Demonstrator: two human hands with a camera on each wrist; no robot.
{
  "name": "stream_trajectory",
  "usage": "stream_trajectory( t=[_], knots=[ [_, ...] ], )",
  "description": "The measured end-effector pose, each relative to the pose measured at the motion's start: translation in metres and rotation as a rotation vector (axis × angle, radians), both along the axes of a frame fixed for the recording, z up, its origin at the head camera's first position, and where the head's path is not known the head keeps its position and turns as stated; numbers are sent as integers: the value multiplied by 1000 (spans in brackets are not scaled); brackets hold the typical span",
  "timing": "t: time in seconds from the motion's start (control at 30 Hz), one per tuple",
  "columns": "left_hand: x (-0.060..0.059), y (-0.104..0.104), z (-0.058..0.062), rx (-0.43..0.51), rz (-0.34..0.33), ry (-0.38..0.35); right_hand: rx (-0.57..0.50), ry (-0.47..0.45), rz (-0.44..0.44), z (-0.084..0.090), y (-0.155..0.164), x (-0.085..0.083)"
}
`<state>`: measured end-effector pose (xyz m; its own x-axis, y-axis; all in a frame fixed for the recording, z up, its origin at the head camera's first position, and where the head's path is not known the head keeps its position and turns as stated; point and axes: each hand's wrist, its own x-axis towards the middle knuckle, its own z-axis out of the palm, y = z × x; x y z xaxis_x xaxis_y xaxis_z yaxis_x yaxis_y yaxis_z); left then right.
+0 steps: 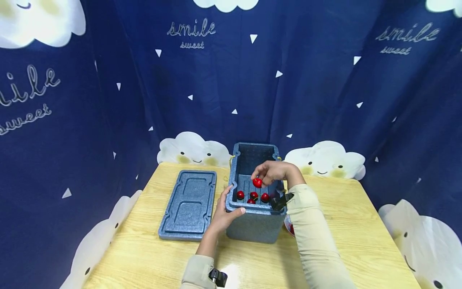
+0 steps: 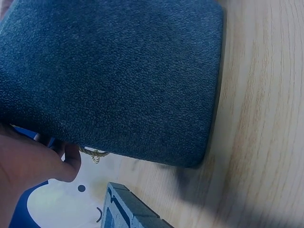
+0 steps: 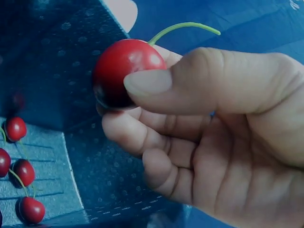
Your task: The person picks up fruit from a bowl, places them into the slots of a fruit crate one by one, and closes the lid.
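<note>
My right hand (image 1: 276, 170) pinches a red cherry (image 3: 118, 61) between thumb and fingertips, its green stem sticking up. The cherry hangs over the inside of a blue-grey foam box (image 1: 252, 228), which stands without its cover on the table. Several other cherries (image 1: 240, 195) lie on the box floor, near the front wall. At the box's front left corner my left hand (image 1: 220, 220) grips the rim, thumb along the front edge and fingers down the left side. In the left wrist view the box wall (image 2: 118, 80) fills much of the picture.
The foam lid (image 1: 188, 204) lies flat on the wooden table (image 1: 357, 224), left of the box. Partly hidden behind the right forearm, a dish (image 1: 287, 225) with something red sits beside the box. A blue curtain (image 1: 231, 72) surrounds the table. Yellow cord (image 1: 232, 160) hangs at the box's sides.
</note>
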<state>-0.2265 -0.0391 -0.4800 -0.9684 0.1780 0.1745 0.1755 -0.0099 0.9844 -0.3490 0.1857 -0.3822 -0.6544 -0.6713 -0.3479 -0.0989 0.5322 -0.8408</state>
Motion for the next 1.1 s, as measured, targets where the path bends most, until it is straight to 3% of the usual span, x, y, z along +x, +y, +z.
stream_trajectory(
  t=[0.33,0.47,0.57,0.8,1.1],
  knots=[
    [-2,-2,-5,-5,10,23,43,2,6,-5,-11,-3],
    [-11,-2,-21,-15,14,17,56,15,2,-2,-13,3],
    [-18,-1,-34,-31,24,16,68,50,-5,5,-11,12],
    [-21,3,-36,-39,26,30,49,243,-7,19,5,45],
    [-18,3,-34,-22,40,7,-54,379,-135,0,21,76]
  ],
)
